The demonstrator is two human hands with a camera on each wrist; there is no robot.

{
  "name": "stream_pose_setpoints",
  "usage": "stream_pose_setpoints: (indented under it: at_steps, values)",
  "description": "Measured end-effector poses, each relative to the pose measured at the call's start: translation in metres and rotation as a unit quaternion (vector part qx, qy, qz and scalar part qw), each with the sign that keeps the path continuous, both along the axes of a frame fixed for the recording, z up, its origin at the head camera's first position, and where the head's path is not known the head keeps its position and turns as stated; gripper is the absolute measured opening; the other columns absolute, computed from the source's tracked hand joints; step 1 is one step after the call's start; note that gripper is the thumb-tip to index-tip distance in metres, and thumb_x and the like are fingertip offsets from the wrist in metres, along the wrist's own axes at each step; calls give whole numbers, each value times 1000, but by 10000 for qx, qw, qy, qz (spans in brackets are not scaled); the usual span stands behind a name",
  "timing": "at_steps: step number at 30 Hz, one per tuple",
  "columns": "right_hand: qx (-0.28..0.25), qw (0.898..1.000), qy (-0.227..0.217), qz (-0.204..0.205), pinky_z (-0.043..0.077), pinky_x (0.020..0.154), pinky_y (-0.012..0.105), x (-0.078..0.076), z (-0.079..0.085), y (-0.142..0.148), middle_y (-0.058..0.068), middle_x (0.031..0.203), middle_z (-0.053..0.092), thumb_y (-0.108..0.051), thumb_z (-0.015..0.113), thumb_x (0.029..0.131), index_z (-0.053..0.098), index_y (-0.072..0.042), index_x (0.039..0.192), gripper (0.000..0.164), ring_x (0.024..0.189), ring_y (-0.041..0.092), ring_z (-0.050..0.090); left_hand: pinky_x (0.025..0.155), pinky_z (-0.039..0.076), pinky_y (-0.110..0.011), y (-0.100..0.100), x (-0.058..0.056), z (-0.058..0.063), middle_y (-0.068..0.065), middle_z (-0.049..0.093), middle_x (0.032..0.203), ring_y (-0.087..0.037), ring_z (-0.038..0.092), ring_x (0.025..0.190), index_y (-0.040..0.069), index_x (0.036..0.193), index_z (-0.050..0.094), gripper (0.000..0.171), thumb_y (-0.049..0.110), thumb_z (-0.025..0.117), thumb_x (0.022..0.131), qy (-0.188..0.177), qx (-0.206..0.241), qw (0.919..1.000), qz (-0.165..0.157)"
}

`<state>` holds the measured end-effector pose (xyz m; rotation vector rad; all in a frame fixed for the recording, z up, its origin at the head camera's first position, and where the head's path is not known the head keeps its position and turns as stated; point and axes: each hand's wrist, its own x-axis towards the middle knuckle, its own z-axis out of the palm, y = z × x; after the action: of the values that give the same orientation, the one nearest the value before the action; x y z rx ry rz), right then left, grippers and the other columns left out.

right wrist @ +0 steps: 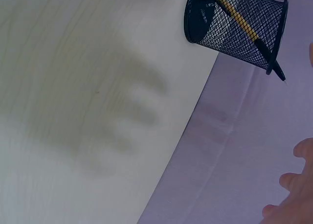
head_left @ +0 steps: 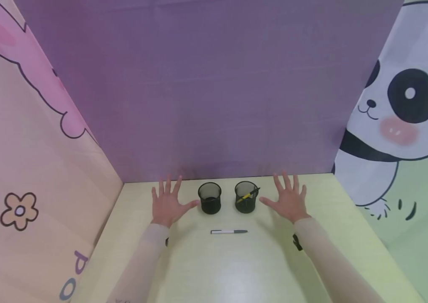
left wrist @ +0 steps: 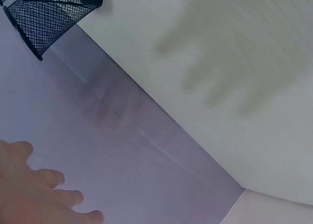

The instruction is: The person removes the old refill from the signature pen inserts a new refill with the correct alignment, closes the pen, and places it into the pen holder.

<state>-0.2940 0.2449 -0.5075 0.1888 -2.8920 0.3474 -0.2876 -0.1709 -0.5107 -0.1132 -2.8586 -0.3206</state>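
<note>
Standing wide apart, the fingers of the left hand and of the right hand are straight, palms down and raised, their soft shadows falling on the pale table. The left thumb points toward the left black mesh pen cup; whether it touches, I cannot tell. Just beside the right thumb stands the right black mesh pen cup, upright like its neighbour, with a yellow-and-black pen leaning in it, the black end poking past the rim. Near its base, in the right wrist view, are pale marks too small to read. On the table, between the hands and nearer the person, a white pen with a grey grip lies crosswise; I can read no brand on it. Behind the cups rises a plain purple backdrop. The right wall bears a cartoon panda; the left, an outlined flower, a blue letter "o" and a purple letter, p or d, I cannot say which.
</note>
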Motion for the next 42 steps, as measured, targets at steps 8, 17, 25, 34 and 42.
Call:
stream_pose_setpoints:
  at_steps: [8,17,25,34,42]
  values:
    - [-49,9997,195,-144,17,113,76,9,-5,-4,21,165,31,-63,65,90,32,-13,160,92,148,51,27,122,20,-65,1,8,-6,-19,26,168,-43,26,154,23,162,30,106,84,58,81,66,310,9995,-63]
    - [-674,9973,254,-109,23,108,70,18,-18,-18,22,129,63,-40,67,93,64,-9,129,46,123,46,52,83,55,-49,11,17,-19,-11,75,106,-31,69,96,12,116,71,35,38,72,92,522,830,9948,-256]
    - [-1409,9896,-269,54,25,101,66,22,-36,-34,8,102,75,-25,69,92,74,-13,100,15,102,36,61,69,53,-37,33,27,-26,-4,76,93,-19,68,80,17,98,74,9,23,74,91,-19,1745,9840,-355]
    - [-2218,9704,-949,48,27,93,55,32,-59,-48,4,99,75,-19,69,93,73,-16,98,7,91,25,63,71,52,-34,52,37,-46,-1,73,93,-16,64,83,17,96,73,6,19,74,91,-505,1920,9772,-749]
    - [-2904,9461,-1421,172,46,90,42,41,-72,-60,1,97,74,-15,70,94,71,-14,99,5,88,16,65,74,51,-37,67,47,-68,-2,70,94,-17,61,85,15,101,73,12,19,73,90,-1038,1948,9708,-943]
